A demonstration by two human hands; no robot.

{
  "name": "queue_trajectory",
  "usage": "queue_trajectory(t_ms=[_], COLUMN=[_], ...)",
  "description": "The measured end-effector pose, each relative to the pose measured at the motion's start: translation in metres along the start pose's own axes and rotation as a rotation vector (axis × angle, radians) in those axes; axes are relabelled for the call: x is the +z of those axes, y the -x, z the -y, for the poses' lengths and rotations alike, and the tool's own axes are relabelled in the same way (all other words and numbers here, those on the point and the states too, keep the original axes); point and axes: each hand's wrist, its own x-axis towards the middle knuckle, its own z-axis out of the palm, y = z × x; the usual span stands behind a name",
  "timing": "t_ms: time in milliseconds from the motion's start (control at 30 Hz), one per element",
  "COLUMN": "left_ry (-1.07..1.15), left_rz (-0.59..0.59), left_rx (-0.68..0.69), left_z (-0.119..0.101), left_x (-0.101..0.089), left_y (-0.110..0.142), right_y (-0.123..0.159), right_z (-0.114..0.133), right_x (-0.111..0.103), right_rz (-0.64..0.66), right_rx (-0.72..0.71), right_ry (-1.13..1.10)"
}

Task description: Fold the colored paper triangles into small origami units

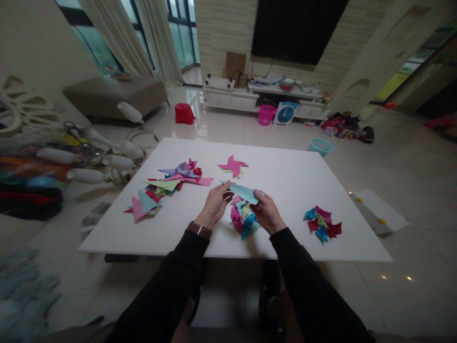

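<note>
One left hand (215,204) and one right hand (267,210), each pinching an end of one light-blue folded paper (244,192) above the surface (285,176). Just below: one multicoloured origami cluster (249,224); a slack grip could drop the paper there, uneven pressure crease it. Right: one red-and-blue origami cluster (323,223). Left: one mixed origami heap (164,186). Farthest: one pink-and-green paper pinwheel (233,166).

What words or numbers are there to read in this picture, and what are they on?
None I can read.
Light-blue paper: no writing visible.
Dark screen: no letters visible.
Blue-and-white fan: any markings are too small and blurred.
</note>
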Motion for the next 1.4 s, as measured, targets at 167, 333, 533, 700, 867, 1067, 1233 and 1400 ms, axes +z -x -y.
queue_trajectory(t_ms=[167, 333, 533, 700, 867, 1067, 1233, 1400], left_ry=[-0.021, 0.072, 0.060, -0.074, -0.243, -0.322, -0.310, -0.255], left_rz=[-0.062, -0.046, -0.071, -0.064, 0.070, 0.281, 0.270, 0.182], left_rx=[0.094, 0.032, 0.000, 0.064, -0.045, -0.170, -0.140, -0.076], left_z=[0.004, 0.009, 0.009, 0.008, 0.006, 0.004, 0.005, 0.006], left_x=[0.003, 0.002, 0.004, 0.002, -0.002, 0.001, 0.004, 0.005], left_y=[-0.003, -0.007, -0.005, -0.006, -0.001, 0.009, 0.008, 0.004], right_y=[-0.001, 0.002, 0.000, -0.001, -0.005, -0.008, -0.011, -0.015], right_z=[0.002, 0.000, 0.000, 0.002, 0.005, 0.008, 0.011, 0.014], right_x=[-0.003, -0.003, -0.003, -0.001, -0.002, -0.008, -0.015, -0.022], right_rz=[-0.032, -0.020, -0.077, -0.092, -0.127, -0.155, -0.245, -0.359], right_rx=[0.013, 0.089, 0.072, 0.098, 0.034, -0.013, -0.078, -0.167], right_ry=[0.021, -0.003, -0.078, -0.123, -0.224, -0.244, -0.179, -0.189])
